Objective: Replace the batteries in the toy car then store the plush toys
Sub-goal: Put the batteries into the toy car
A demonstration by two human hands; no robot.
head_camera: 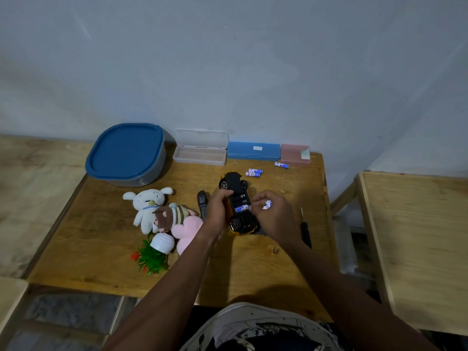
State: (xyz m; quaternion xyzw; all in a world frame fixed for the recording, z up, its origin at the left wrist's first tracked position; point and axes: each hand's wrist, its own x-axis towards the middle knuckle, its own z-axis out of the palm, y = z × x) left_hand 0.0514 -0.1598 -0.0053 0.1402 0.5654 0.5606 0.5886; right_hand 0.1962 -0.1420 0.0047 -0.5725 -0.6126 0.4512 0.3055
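Note:
The yellow toy car (238, 198) lies upside down on the wooden table, its black underside up and its battery bay open with one blue-and-white battery (241, 208) inside. My left hand (217, 209) grips the car's left side. My right hand (272, 211) holds another battery (267, 204) in curled fingers just right of the bay. Two loose batteries (254, 172) lie behind the car and a third one (281, 165) further right. The white plush bunny (148, 205), a brown striped plush (173, 215) and a pink plush (186, 233) lie left of the car.
A blue-lidded tub (125, 154), an open clear case (200, 150), a blue case (254, 150) and a pink case (295, 154) line the wall. A black remote (202, 202) lies by my left hand, a screwdriver (305, 230) at right, a toppled artificial plant (154, 254) at front left.

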